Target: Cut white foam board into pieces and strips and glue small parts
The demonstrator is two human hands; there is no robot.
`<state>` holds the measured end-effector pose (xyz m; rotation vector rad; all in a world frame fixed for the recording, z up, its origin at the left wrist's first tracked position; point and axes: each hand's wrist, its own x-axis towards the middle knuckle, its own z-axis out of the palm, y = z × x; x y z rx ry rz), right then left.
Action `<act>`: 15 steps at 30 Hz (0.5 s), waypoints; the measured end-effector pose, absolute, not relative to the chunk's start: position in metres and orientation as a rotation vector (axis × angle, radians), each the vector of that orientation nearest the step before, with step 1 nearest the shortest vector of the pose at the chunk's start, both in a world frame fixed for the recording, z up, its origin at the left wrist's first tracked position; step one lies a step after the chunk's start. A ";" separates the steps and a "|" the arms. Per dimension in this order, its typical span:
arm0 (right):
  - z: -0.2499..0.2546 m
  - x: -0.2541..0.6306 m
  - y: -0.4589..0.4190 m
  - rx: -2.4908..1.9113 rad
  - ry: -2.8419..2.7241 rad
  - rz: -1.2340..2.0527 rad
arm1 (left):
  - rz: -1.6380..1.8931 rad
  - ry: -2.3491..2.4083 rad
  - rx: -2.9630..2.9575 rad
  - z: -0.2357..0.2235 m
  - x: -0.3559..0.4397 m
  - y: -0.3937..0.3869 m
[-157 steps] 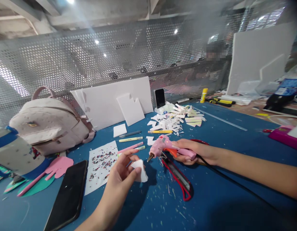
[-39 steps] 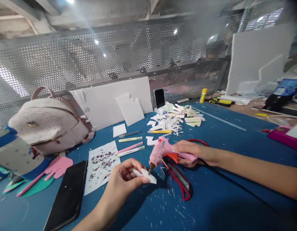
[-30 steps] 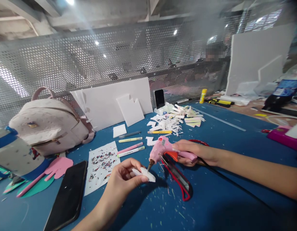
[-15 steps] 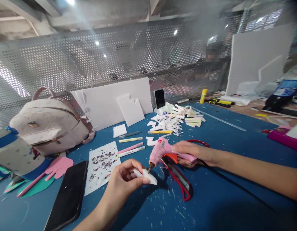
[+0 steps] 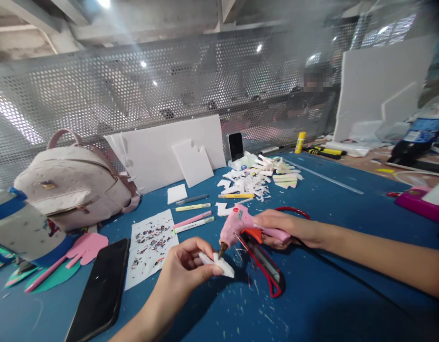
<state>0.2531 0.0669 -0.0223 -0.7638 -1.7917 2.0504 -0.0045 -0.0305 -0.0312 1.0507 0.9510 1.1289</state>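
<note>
We pinch the white piece (image 5: 227,270) between thumb and fingers of our left hand (image 5: 182,266), holding it just above the blue surface (image 5: 240,316). It looks like foam, so we judge it light, fairly stiff, yet easily dented or snapped; a gentle grip on its outer edges suits it, clear of the nozzle (image 5: 222,250), which seems to touch it and may be hot.

Our right hand (image 5: 279,228) has its fingers wrapped around the pink glue gun (image 5: 236,224), at one o'clock from the piece. The gun looks rigid and moderately light, best held by its handle; we cannot tell whether its trigger is squeezed.

Counting clockwise from the piece: one standing phone (image 5: 235,146) at twelve, one red cutter (image 5: 267,268) at three, one flat phone (image 5: 101,285) near nine, one backpack (image 5: 73,180) at ten, four pens (image 5: 192,207) at eleven. Scraps (image 5: 251,183) past twelve defy counting.
</note>
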 end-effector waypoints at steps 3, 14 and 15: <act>-0.021 0.253 0.066 -0.761 -1.793 2.054 | 1.124 0.945 1.052 -0.033 -0.004 -0.030; -0.020 0.252 0.065 -0.760 -1.785 2.051 | 1.109 0.961 1.069 -0.034 -0.004 -0.030; -0.020 0.252 0.065 -0.760 -1.784 2.055 | 1.108 0.961 1.065 -0.034 -0.004 -0.031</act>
